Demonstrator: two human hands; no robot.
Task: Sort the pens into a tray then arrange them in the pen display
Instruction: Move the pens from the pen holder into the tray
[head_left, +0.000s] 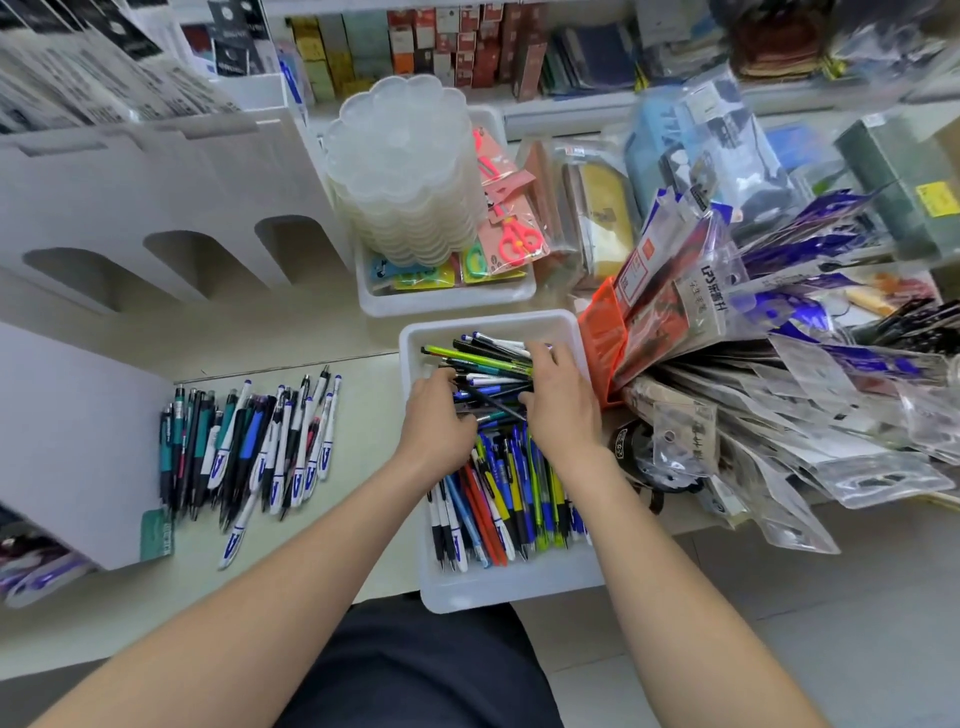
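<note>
While I am sorting, my left hand (441, 415) is curling its fingers down into the crosswise pens (488, 358) and gripping a few of them. My right hand (561, 400) is lying flatter on the same heap, fingers fairly straight and spread over the barrels. Both hands are working in the far half of the white tray (571, 325).

These pens are lying with their long axes roughly left to right, one dark pen slanting between my hands. The lengthwise pens (498, 499) in the near half are running toward and away from me, tips toward me as far as I can tell.

I am judging them light, stiff and slick-barrelled, liable to roll and fan apart, so a bundle is best taken around mid-barrel.

Loose pens (249, 447) are lying on the counter to my left, near the white pen display (156, 208) with its arched slots.
</note>
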